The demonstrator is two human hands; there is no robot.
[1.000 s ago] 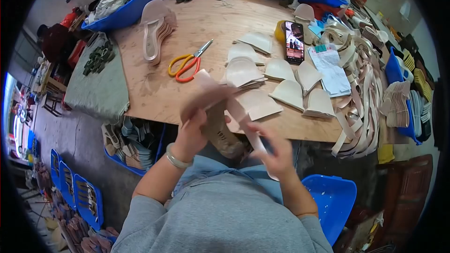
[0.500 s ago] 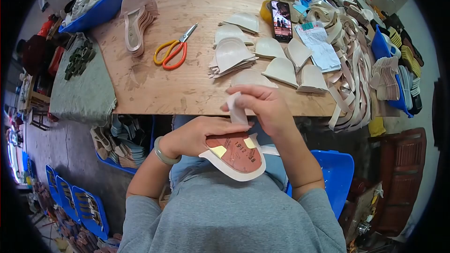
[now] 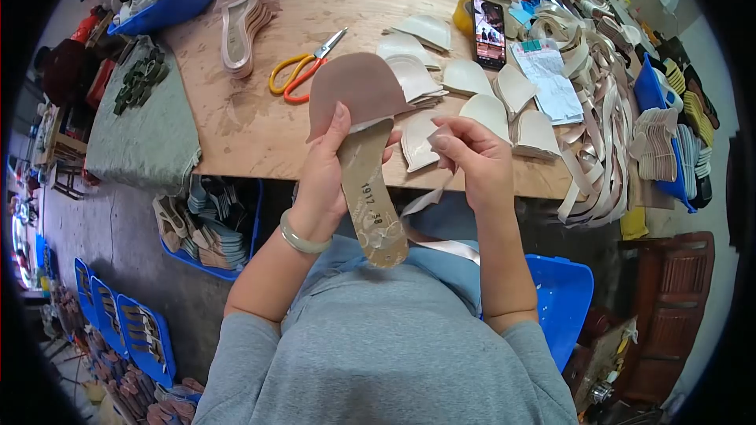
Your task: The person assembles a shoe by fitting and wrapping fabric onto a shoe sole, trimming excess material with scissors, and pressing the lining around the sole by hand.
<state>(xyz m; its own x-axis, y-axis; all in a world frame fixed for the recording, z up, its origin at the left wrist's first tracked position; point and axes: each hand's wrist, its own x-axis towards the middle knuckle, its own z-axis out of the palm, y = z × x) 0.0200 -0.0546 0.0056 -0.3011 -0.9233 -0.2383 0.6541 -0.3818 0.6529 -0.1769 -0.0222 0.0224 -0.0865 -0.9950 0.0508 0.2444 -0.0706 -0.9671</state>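
My left hand (image 3: pixel 321 177) is wrapped round a shoe insole (image 3: pixel 368 205), thumb on top, and holds it upright over the table's front edge. "1912" and "38" are printed on its tan surface. A dusty-pink toe upper (image 3: pixel 356 90) is fixed over its far end. To the right, my right hand (image 3: pixel 482 164) is closed in a pinch on a pale satin strip (image 3: pixel 429 200), which hangs down and runs across my lap. Pale toe-shaped uppers (image 3: pixel 466 76) lie in piles just beyond my right hand.
Orange-handled scissors (image 3: pixel 309 63) lie behind the insole. A stack of insoles with uppers (image 3: pixel 240 27) is at the far left. A phone (image 3: pixel 489 34), a paper sheet (image 3: pixel 547 83) and a heap of satin strips (image 3: pixel 602 138) are at the right. A blue bin (image 3: pixel 561 299) stands beside my right arm.
My left hand has lifted the piece from my lap and turned it, so its toe points away. My right hand has moved right and slightly down, away from the piece, with the strip.
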